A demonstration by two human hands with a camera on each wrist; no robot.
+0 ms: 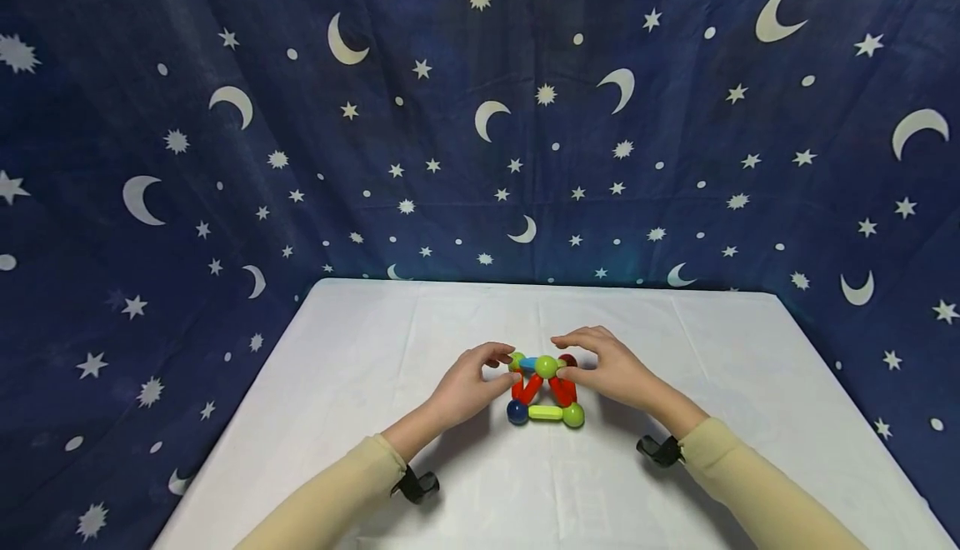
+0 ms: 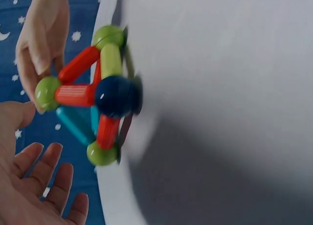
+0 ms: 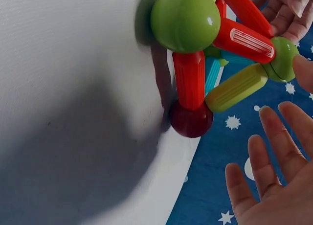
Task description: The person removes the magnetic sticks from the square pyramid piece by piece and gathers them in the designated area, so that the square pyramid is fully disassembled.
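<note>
A pyramid-like frame of ball-and-rod building pieces stands on the white table between both hands. A green ball [image 1: 546, 367] forms its top, joined by red rods [image 2: 76, 95], a yellow-green rod [image 3: 237, 88] and a blue rod [image 2: 76, 124]. Its lower corners show a dark blue ball [image 1: 517, 412], green balls [image 1: 573, 415] and a dark red ball [image 3: 191, 120]. My left hand [image 1: 465, 383] is at the frame's left, fingers loosely bent, gripping nothing. At the right is my right hand [image 1: 611, 367], fingers spread, its thumb against or very close to the top ball.
The white-covered table [image 1: 360, 333] extends around the frame. Behind and beside it hangs a dark blue cloth [image 1: 442, 217] with moons and stars. A black strap device [image 1: 416, 483] sits at the left wrist, another black device [image 1: 660, 451] at the right.
</note>
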